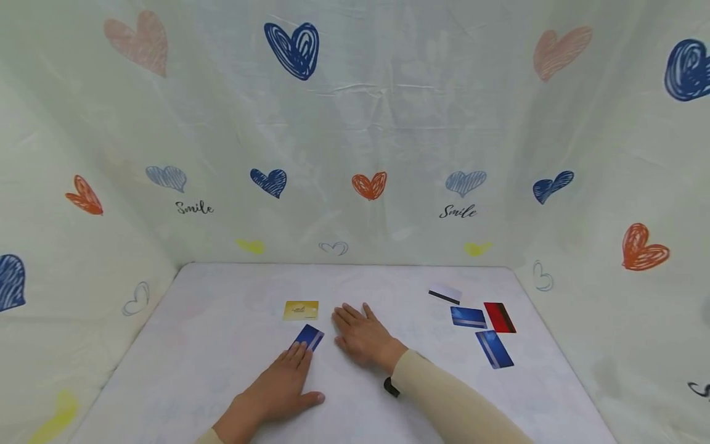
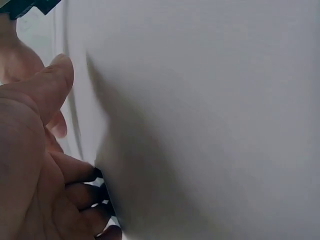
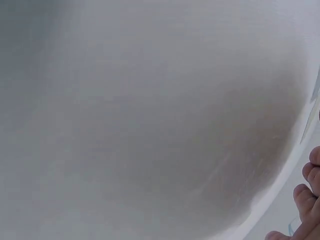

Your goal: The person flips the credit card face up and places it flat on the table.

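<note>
My left hand [image 1: 280,379] rests its straight fingertips on the lower part of a blue card [image 1: 309,337] with a pale stripe, thumb spread to the side. Just behind that card lies a yellow card [image 1: 301,310], untouched. To the right my right hand [image 1: 363,336] lies over the white table with its fingers extended and no card in it. In the left wrist view the left fingers [image 2: 87,195] reach down to the card's dark edge. Only the fingers of the right hand [image 3: 307,202] show at the right wrist view's edge.
On the right side of the table [image 1: 222,327] lie a white card with a black stripe [image 1: 445,293], a blue card [image 1: 468,317], a red card [image 1: 500,317] and a tilted blue card [image 1: 495,349]. A heart-printed curtain [image 1: 333,123] surrounds the table's back and sides.
</note>
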Available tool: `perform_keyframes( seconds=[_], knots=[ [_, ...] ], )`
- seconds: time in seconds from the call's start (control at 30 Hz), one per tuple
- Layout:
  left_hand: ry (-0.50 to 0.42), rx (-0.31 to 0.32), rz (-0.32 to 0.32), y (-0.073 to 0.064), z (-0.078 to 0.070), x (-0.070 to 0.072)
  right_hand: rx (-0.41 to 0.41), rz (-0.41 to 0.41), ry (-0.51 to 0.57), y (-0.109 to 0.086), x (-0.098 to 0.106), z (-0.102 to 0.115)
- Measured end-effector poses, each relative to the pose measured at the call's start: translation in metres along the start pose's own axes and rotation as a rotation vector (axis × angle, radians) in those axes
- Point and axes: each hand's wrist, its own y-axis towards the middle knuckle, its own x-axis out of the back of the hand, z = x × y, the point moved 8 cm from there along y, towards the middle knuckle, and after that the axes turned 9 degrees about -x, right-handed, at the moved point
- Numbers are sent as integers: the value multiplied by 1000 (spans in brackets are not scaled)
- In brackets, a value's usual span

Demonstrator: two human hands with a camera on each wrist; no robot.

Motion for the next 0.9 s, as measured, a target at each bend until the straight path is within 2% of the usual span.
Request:
perform_keyframes(
  seconds=[0.23,0.4,0.57,0.8,0.9],
  knots=[
    [37,-129,24,23,-25,-1,72,0,-12,-12,-3,-2],
    [82,-172,59,35,-32,1,93,27,3,-24,-8,-11],
    [111,-149,60,43,-33,4,89,25,20,-37,-9,-22],
    [106,-118,61,48,-32,0,93,39,50,-52,-9,-28],
    [120,-106,28,50,-31,4,97,9,39,-52,-5,-29]
  ],
)
